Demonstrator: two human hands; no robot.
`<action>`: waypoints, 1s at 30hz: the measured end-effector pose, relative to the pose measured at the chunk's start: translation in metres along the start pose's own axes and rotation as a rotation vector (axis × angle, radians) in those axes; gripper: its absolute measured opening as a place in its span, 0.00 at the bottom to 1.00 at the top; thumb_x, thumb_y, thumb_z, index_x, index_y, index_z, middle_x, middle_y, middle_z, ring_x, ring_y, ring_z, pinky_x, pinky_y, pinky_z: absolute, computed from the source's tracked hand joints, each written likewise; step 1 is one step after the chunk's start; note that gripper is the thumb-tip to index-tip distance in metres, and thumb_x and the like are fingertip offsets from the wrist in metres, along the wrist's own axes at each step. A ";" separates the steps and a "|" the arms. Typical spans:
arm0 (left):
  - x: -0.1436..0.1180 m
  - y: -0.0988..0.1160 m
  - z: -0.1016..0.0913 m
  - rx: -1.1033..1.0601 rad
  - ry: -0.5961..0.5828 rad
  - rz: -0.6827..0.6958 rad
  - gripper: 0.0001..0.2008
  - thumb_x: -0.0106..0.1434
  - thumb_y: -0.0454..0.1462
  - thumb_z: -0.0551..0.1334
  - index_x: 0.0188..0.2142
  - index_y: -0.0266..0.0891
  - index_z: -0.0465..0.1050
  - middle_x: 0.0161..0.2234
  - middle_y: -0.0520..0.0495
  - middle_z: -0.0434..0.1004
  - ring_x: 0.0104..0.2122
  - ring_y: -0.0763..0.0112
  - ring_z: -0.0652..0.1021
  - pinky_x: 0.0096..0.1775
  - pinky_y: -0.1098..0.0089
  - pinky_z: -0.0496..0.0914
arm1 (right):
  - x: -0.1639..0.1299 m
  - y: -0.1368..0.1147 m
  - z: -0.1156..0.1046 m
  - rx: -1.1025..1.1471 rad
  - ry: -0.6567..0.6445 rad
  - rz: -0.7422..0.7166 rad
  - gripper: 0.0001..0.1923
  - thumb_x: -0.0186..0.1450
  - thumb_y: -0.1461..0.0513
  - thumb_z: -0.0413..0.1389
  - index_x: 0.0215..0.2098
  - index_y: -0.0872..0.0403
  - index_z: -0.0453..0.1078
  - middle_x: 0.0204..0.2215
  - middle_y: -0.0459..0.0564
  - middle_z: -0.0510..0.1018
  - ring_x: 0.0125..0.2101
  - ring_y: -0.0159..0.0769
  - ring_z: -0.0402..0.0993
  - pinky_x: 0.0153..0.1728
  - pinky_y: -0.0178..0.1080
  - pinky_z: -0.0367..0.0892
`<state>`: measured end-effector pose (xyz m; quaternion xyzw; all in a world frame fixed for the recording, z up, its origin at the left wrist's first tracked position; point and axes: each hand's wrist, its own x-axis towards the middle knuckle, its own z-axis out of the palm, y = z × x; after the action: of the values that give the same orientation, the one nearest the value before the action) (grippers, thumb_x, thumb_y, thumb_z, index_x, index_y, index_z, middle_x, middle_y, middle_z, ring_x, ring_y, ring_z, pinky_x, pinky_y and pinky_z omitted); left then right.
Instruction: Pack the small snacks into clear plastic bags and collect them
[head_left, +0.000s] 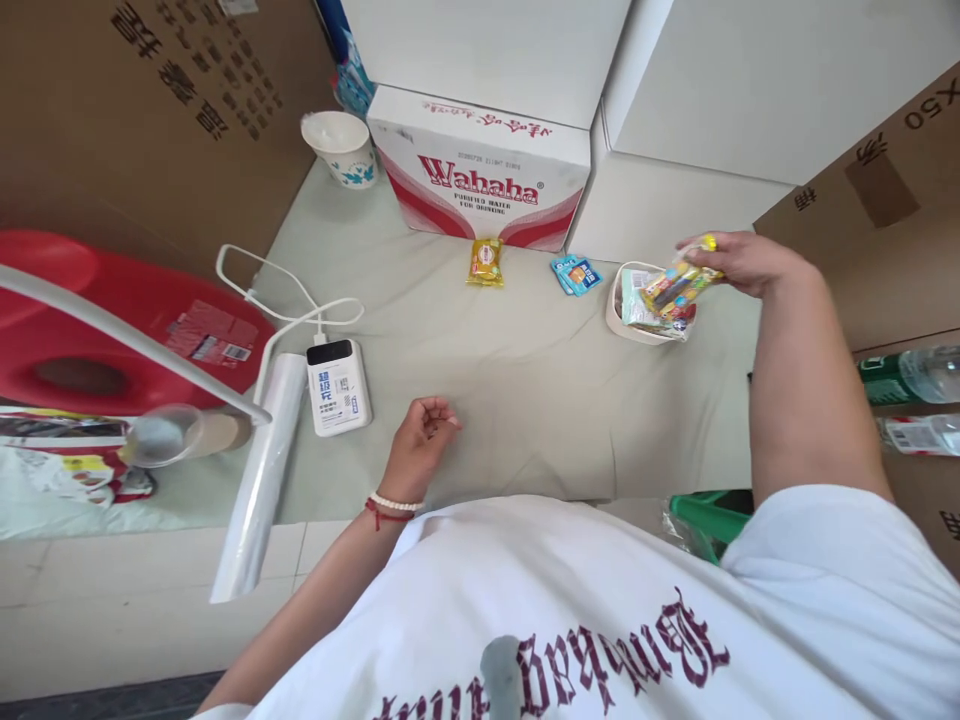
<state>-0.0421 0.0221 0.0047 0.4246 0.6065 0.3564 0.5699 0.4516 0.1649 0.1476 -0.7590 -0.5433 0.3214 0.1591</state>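
Currently, the right hand (742,262) grips a shiny yellow, multicoloured plastic packet (679,287) at the mouth of a small cream-coloured, rounded basket (631,332). The left hand (421,442), its fingers loosely curled closed, is over the pale green cover (525,400), near a white rectangular power bank (339,390).

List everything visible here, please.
Wahaha carton: 1, white-red, back
Paper cup: 1, white, back
Snack packet: 1, yellow, centre
Sachets: 2+, blue, right
Basket: 1, cream, right
Held packet: 1, multicoloured, right
Power bank: 1, white, left
Cable: 1, white, left
Film roll: 1, clear, left
Jug: 1, red, left
Plastic cup: 1, clear, left
Cardboard boxes: 2+, brown, sides
Bottles: 2+, clear, right
Panels: 2+, white, back
Left hand: 1, front
Right hand: 1, right, holding packet
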 end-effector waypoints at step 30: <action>-0.010 -0.028 -0.019 0.332 0.075 0.017 0.23 0.56 0.56 0.65 0.40 0.42 0.72 0.39 0.46 0.81 0.39 0.59 0.81 0.45 0.59 0.74 | -0.056 0.099 0.123 -0.678 0.526 -0.031 0.29 0.72 0.67 0.44 0.69 0.46 0.63 0.74 0.55 0.53 0.73 0.55 0.40 0.63 0.63 0.59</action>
<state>-0.0638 0.0034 -0.0155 0.5047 0.6742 0.2715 0.4659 0.4310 0.0644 0.0154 -0.8163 -0.5705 -0.0823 0.0383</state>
